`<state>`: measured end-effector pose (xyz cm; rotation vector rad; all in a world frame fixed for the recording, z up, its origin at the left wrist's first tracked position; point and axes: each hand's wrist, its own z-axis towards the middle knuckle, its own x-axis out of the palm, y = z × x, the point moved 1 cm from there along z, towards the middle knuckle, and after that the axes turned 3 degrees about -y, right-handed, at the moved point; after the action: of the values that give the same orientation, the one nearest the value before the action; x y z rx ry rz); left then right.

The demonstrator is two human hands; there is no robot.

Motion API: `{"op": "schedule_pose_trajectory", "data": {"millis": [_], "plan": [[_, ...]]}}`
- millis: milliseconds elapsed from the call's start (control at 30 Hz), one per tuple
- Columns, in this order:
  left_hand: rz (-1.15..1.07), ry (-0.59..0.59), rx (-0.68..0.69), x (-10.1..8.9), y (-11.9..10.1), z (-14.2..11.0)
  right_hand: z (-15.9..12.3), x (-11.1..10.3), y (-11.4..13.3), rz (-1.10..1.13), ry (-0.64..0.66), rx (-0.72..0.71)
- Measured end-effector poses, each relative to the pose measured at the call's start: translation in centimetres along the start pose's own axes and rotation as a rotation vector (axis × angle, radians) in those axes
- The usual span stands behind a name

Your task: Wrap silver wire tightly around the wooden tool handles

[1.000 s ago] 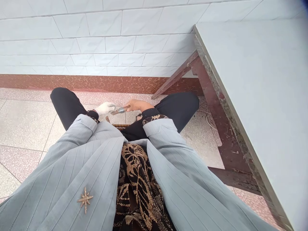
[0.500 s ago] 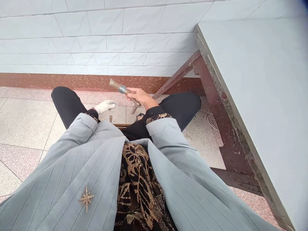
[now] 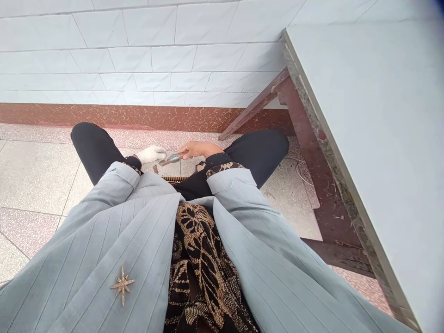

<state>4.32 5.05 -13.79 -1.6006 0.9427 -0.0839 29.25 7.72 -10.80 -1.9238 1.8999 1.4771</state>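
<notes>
My right hand (image 3: 198, 149), bare, is closed round a wire-bound wooden stick (image 3: 166, 161). A band of silvery wire is wound about the stick, and its pale end points down and left between my knees. My left hand (image 3: 151, 154), in a white glove, is closed just left of that end. Whatever its fingers hold is too small to make out, and I cannot tell if the stick touches the glove. Beneath the gloved hand a small brown piece (image 3: 156, 169) shows. Close to my lap lies a black and yellow patterned edge (image 3: 173, 179), mostly hidden.
To the right stands a pale-topped table (image 3: 374, 115) with dark red wooden legs (image 3: 305, 120). A white tiled wall (image 3: 159, 60) with a red-brown skirting (image 3: 145, 116) rises ahead. A pale cord (image 3: 304, 175) lies on the speckled tile floor (image 3: 38, 171) under the table.
My right hand has lowered and turned the stick, so its wire-bound end has swung from pointing up to down beside the gloved hand. My left hand has stayed nearly in place.
</notes>
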Motion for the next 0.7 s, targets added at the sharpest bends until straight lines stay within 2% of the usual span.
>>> {"op": "schedule_pose_trajectory", "data": {"millis": [67,167,233,300,367,433,500,533,600,700], "plan": [[0.023,-0.027,0.007,-0.1,0.2,0.2,-0.3,-0.2,-0.1,0.032,0.068,0.035],[0.014,-0.008,0.017,0.0,0.3,0.4,-0.7,-0.5,-0.2,0.162,0.15,0.008],[-0.041,-0.002,0.014,0.1,0.3,0.3,-1.1,-0.7,-0.2,0.29,0.205,-0.042],[-0.133,-0.026,-0.001,0.1,0.2,0.2,-1.5,-0.8,0.1,0.438,0.194,-0.13],[-0.243,-0.071,0.009,0.1,0.0,0.1,-1.7,-0.9,0.5,0.62,0.06,-0.235],[-0.326,-0.074,0.031,0.1,-0.2,0.0,-1.7,-1.1,0.8,0.814,-0.181,-0.307],[-0.34,-0.026,0.034,0.1,-0.5,-0.1,-1.4,-1.1,1.0,0.926,-0.416,-0.293],[-0.326,0.003,0.024,0.2,-0.7,-0.2,-1.1,-1.0,1.0,0.917,-0.505,-0.242],[-0.267,0.04,0.005,0.5,-1.0,-0.3,-0.6,-0.7,1.0,0.735,-0.592,-0.072],[-0.173,0.055,-0.003,0.7,-1.3,-0.6,-0.2,-0.3,0.7,0.26,-0.525,0.157]]}}
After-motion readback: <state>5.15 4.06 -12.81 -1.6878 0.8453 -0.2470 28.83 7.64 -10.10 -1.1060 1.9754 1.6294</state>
